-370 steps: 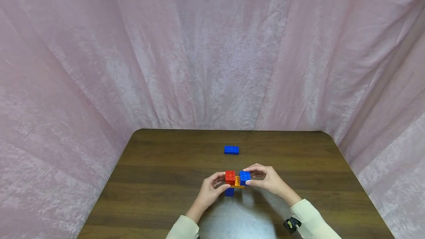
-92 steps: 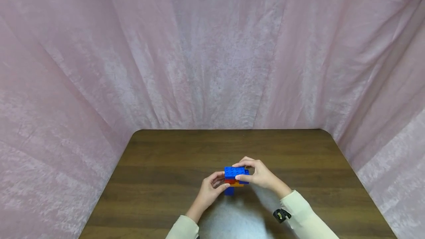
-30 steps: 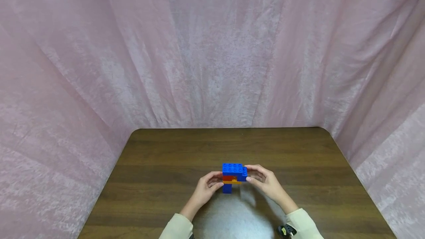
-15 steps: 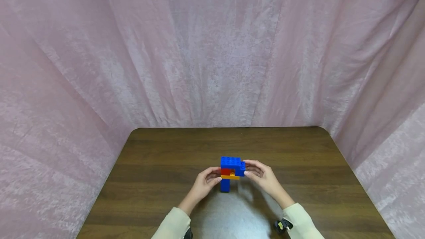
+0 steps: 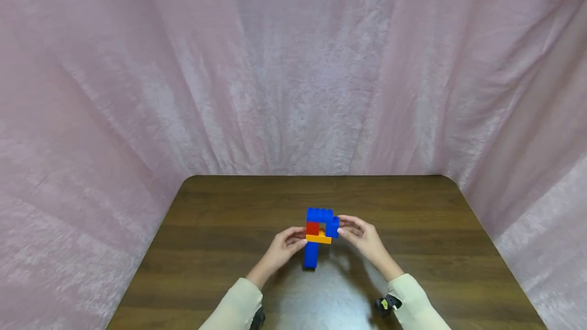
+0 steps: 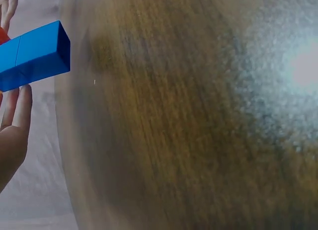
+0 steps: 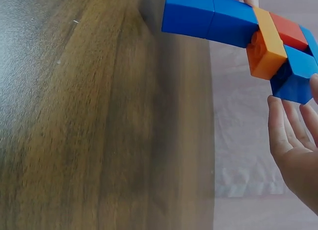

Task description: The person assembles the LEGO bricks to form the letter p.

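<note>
Both hands hold up a structure of toy building bricks. Its stem is two stacked blue bricks (image 5: pixel 311 255), seen end-on in the left wrist view. Above them lies an orange brick (image 5: pixel 318 239), bearing a red brick (image 5: pixel 313 228) on the left and a blue brick (image 7: pixel 296 76) offset to the right. A long blue brick (image 5: pixel 319 215) bridges the top, leaving a small window. My left hand (image 5: pixel 281 248) pinches the left side by the red and orange bricks. My right hand (image 5: pixel 367 241) pinches the right blue brick between thumb and fingers.
The brown wooden table (image 5: pixel 220 228) has rounded far corners and a bright glare near its front. Pink curtains (image 5: pixel 293 75) hang behind it and on both sides. A dark strap device (image 5: pixel 388 304) sits at the right sleeve.
Earlier, the right hand fetched the long blue brick from the far table and set it on top. Since then both hands have raised and tilted the structure, turning its front face into view.
</note>
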A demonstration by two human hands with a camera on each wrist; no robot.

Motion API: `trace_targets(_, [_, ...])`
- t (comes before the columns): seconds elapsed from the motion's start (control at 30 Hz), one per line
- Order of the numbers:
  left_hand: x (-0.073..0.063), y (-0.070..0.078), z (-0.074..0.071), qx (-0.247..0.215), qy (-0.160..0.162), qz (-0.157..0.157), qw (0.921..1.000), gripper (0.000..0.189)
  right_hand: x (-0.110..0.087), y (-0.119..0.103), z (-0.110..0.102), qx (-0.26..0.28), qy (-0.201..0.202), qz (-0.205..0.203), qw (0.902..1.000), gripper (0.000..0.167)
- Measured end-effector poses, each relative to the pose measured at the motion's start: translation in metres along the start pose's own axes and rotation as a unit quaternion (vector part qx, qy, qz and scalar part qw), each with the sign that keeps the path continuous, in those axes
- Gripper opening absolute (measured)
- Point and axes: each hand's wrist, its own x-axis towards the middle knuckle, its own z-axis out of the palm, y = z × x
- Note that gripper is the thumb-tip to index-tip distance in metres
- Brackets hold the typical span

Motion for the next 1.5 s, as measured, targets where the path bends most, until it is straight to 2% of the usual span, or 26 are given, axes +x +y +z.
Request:
trace_targets(0.17, [0.006,-0.006,-0.001,-0.022,0.006,-0.01,0.9997,0.032,0.005,0.004,0.0,-0.009,0.009,0.042,0.9991,0.038])
trace_targets(0.37, [0.014,-0.028,0.002,-0.085,0.023,-0.057,0.9945,0.037,0.015,0.007,0.002,0.004,0.011,0.076,0.997,0.038])
trace_targets(0.53, [0.016,-0.033,0.008,-0.11,0.033,-0.088,0.9895,0.043,0.021,0.011,0.003,0.012,0.013,0.086,0.9961,0.038])
trace_targets(0.67, [0.017,-0.033,0.012,-0.114,0.038,-0.11,0.9867,0.044,0.023,0.016,0.002,0.021,0.017,0.097,0.9949,0.037])
trace_targets(1.0, [0.02,-0.038,0.02,-0.131,0.037,-0.135,0.9814,0.042,0.022,0.024,-0.001,0.026,0.022,0.109,0.9935,0.039])
trace_targets(1.17, [0.022,-0.04,0.023,-0.124,0.042,-0.161,0.9782,0.042,0.021,0.029,-0.002,0.029,0.021,0.128,0.9911,0.04])
trace_targets(1.5, [0.025,-0.04,0.027,-0.102,0.046,-0.174,0.9784,0.042,0.023,0.037,-0.003,0.029,0.019,0.152,0.9877,0.04])
